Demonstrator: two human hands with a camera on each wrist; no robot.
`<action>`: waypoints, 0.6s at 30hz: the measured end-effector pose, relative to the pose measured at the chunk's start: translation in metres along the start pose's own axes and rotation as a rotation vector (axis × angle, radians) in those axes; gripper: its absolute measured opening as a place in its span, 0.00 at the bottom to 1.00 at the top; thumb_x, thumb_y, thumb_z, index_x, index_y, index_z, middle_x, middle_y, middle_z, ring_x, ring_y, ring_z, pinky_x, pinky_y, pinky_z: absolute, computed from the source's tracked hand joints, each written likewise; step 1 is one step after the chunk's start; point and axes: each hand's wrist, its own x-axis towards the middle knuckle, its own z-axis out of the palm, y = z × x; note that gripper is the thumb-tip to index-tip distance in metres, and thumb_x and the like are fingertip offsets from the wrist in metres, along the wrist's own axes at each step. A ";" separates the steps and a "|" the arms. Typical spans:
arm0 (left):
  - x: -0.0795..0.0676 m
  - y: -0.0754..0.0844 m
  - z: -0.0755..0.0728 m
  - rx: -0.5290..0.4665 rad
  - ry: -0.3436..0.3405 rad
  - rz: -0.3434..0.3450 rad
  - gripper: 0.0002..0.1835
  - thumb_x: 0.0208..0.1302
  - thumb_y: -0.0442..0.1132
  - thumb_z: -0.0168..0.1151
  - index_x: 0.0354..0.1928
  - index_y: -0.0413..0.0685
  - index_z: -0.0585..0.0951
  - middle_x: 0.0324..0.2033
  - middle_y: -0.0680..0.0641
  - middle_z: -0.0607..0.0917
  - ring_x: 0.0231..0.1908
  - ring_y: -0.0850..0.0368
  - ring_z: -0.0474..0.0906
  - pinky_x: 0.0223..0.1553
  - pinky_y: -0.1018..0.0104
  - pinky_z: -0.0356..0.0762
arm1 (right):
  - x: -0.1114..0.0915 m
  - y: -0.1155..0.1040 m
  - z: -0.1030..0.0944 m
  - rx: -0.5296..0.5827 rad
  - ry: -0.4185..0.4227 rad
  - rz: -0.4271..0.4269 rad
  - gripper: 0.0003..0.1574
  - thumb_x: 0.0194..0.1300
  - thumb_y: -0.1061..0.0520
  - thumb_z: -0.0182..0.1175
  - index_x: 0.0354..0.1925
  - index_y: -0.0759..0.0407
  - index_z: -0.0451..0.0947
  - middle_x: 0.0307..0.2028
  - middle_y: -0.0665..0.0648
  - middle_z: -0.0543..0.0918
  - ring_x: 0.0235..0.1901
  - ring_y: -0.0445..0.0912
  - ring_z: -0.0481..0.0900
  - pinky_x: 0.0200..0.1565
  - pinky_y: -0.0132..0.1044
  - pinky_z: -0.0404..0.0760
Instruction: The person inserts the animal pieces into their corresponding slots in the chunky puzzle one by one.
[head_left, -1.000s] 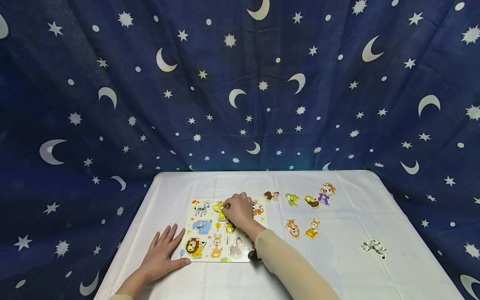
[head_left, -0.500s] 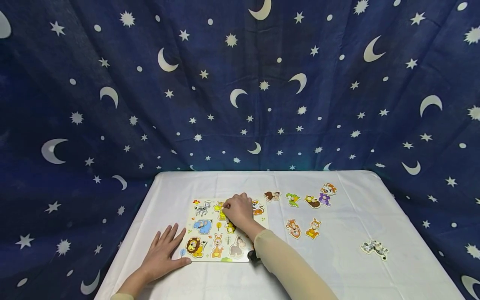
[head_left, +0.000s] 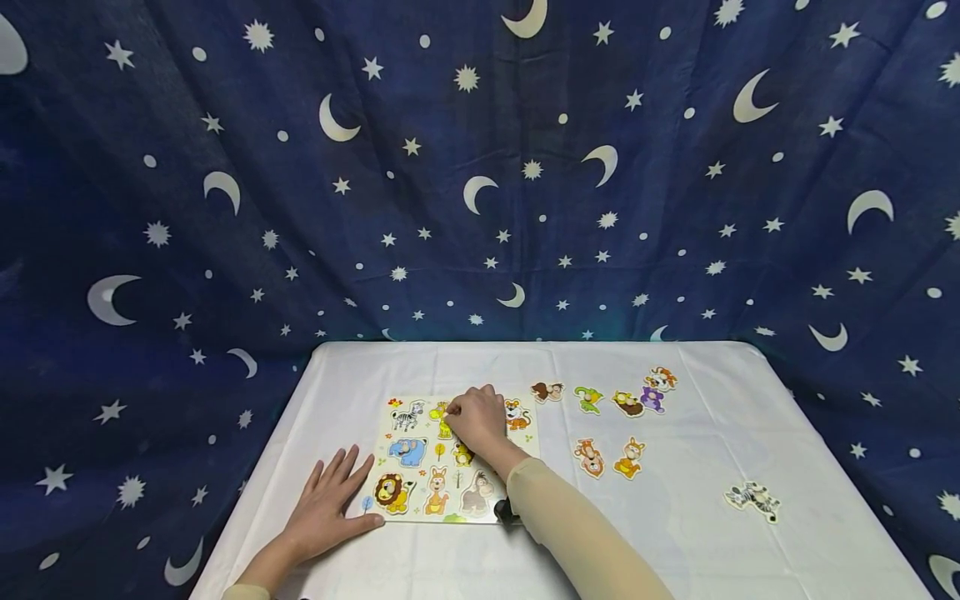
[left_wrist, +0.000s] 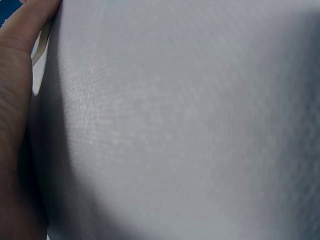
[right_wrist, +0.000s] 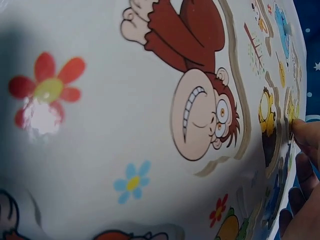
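Observation:
An animal peg puzzle board (head_left: 412,512) lies on the white-covered table. My right hand (head_left: 480,423) is over its upper middle, thumb and fingertips pinching the yellow giraffe puzzle piece (head_left: 442,427) at its knob. The giraffe lies at the top row, partly hidden by the hand. In the right wrist view, the right fingers (right_wrist: 305,135) reach down at the board's far side, past a monkey picture (right_wrist: 197,115). My left hand (head_left: 326,508) rests with spread fingers left of the board, thumb at its lower left corner. Blue elephant (head_left: 407,452) and lion (head_left: 393,493) show on the board.
Loose animal pieces lie right of the board: a brown monkey (head_left: 547,392), a green one (head_left: 588,399), a purple one (head_left: 653,400), a kangaroo (head_left: 629,457) and others. A zebra piece (head_left: 753,501) lies farther right. A dark starry curtain (head_left: 480,167) hangs behind the table.
Both hands keep nearly the same place. The giraffe piece seems to have shifted slightly and sits flatter on the board. The head view has drifted a little.

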 end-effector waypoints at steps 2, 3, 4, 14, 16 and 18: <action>0.000 0.000 0.000 -0.002 -0.003 -0.003 0.55 0.53 0.76 0.66 0.78 0.54 0.66 0.79 0.41 0.58 0.78 0.37 0.46 0.75 0.35 0.38 | 0.000 0.000 0.001 -0.001 -0.001 0.003 0.05 0.62 0.45 0.71 0.34 0.42 0.91 0.29 0.42 0.79 0.38 0.46 0.70 0.43 0.44 0.69; 0.000 0.000 0.000 -0.001 -0.005 -0.005 0.55 0.53 0.76 0.66 0.78 0.54 0.66 0.79 0.41 0.57 0.78 0.37 0.46 0.75 0.35 0.37 | 0.000 0.000 0.001 -0.002 0.000 0.004 0.05 0.62 0.46 0.72 0.34 0.42 0.91 0.29 0.43 0.79 0.38 0.46 0.70 0.43 0.44 0.69; 0.000 -0.001 0.000 0.000 -0.006 -0.006 0.55 0.53 0.76 0.65 0.78 0.54 0.66 0.79 0.41 0.57 0.78 0.38 0.46 0.75 0.35 0.37 | 0.000 0.000 0.001 -0.005 0.000 0.006 0.05 0.62 0.46 0.72 0.34 0.42 0.91 0.29 0.43 0.79 0.38 0.46 0.70 0.43 0.44 0.69; 0.001 -0.003 0.003 0.015 0.004 0.003 0.55 0.53 0.77 0.65 0.78 0.54 0.66 0.79 0.41 0.57 0.78 0.37 0.47 0.75 0.35 0.38 | 0.001 0.000 0.003 -0.016 0.009 -0.003 0.04 0.62 0.47 0.72 0.33 0.43 0.91 0.30 0.43 0.79 0.39 0.47 0.71 0.44 0.45 0.69; 0.001 -0.004 0.003 0.012 0.010 0.005 0.55 0.53 0.77 0.65 0.78 0.54 0.66 0.79 0.41 0.58 0.78 0.37 0.47 0.75 0.35 0.38 | 0.001 -0.001 0.002 -0.017 0.009 -0.001 0.04 0.61 0.47 0.72 0.33 0.43 0.91 0.29 0.43 0.79 0.39 0.47 0.71 0.44 0.45 0.70; 0.000 -0.004 0.004 0.014 0.015 0.006 0.56 0.53 0.77 0.65 0.78 0.54 0.66 0.79 0.41 0.58 0.78 0.37 0.47 0.74 0.35 0.38 | 0.000 -0.001 0.002 -0.016 0.010 0.002 0.04 0.61 0.47 0.73 0.33 0.43 0.91 0.29 0.43 0.79 0.39 0.47 0.71 0.44 0.45 0.70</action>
